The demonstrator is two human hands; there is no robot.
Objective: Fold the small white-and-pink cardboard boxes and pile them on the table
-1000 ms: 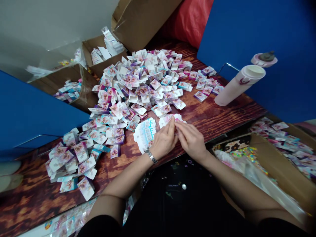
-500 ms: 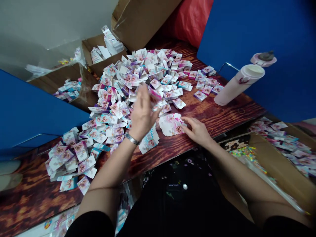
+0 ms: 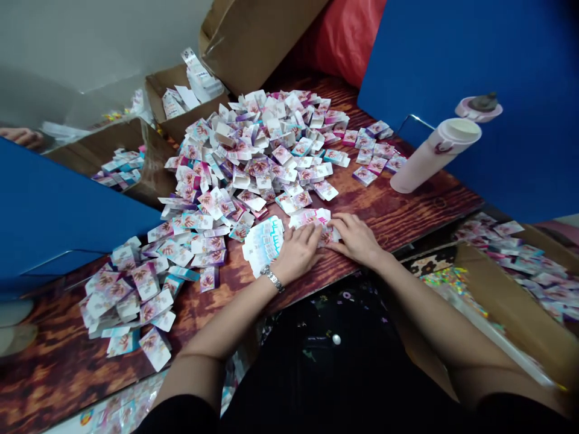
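A fanned stack of flat pink-and-white cartons lies on the table in front of me. My left hand, with a metal band at the wrist, rests over its near left side, fingers stretched out and tips on the cartons. At the right edge, my right hand has its fingers and thumb bent round a pink carton. Left of my left hand is a fan of flat blue-and-white cartons. Beyond both stacks rises a big heap of small folded boxes, many with flaps up.
A pink bottle with its lid open stands at the right. Cardboard boxes sit behind the heap, blue panels flank the table, and another pile of small boxes lies left. A co-worker's hand shows at far left.
My left hand has come back from the heap, down and right, onto the pink cartons. The right hand stays at their right edge. A co-worker's hand has appeared at far left.
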